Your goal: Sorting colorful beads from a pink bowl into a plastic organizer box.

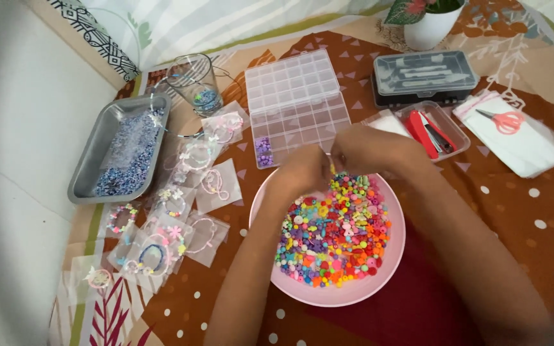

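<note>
We see a brown patterned tablecloth [520, 211] spread under everything, and on it, right below our view, a wide pink bowl [354, 291] heaped with small multicoloured beads [335, 234]. Behind the bowl lies a clear compartment box [299, 102], open, with purple beads in one lower-left cell. To the left sits a grey metal tray [88, 170] of bluish beads, with a glass cup [195, 80] above it and finished bracelets in clear sleeves [174, 211] scattered between tray and bowl. To the right are a dark tool case [424, 80], a clear tub holding a red stapler [423, 134], and red scissors [504, 120] on white sheets. Our left hand [299, 173] and right hand [367, 148] meet over the bowl's far rim, fingers drawn together and curled; we cannot tell what, if anything, they pinch, as the blur hides it.
</note>
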